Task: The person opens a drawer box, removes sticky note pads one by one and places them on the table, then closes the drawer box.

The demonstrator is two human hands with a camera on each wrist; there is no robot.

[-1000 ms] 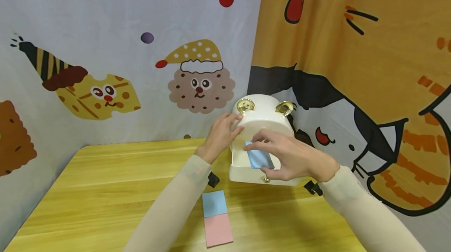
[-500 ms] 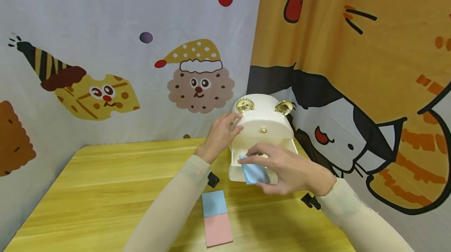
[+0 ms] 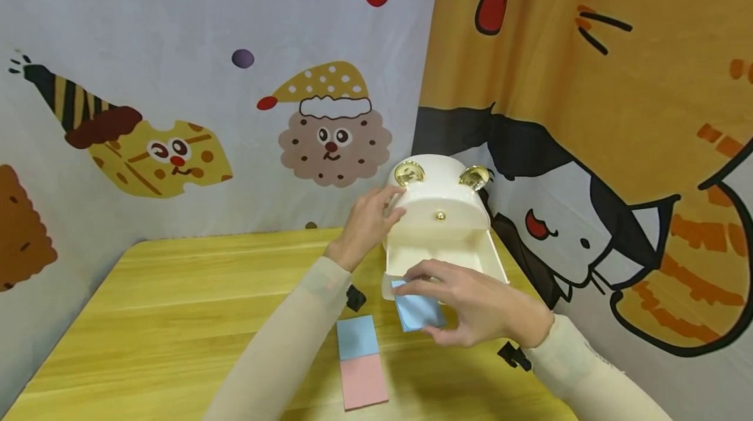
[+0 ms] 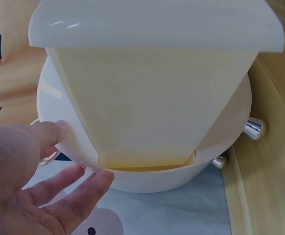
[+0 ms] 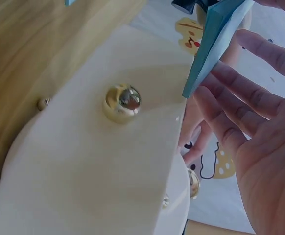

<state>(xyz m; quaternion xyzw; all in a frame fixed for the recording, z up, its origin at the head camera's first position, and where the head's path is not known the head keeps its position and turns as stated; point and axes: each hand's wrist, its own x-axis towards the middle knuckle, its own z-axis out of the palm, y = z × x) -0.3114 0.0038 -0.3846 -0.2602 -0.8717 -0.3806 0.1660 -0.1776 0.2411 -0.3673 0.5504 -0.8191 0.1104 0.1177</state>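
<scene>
A white storage box with gold bear ears stands at the back of the table, its lower drawer pulled out and bare inside. My left hand rests on the box's left side. In the left wrist view its thumb lies on the front face and its relaxed fingers reach along the edge. My right hand pinches a pad of blue sticky notes between fingers and thumb, just in front of the drawer front. In the right wrist view the pad shows edge-on, beside the drawer's gold knob.
A blue square pad and a pink square pad lie end to end on the wooden table. Black clip-like pieces show by both wrists. Printed curtains hang behind and to the right.
My right hand has drawn the blue sticky notes down and toward me, from over the drawer to in front of it. The drawer's inside and upper knob now show. My left hand stays put.
</scene>
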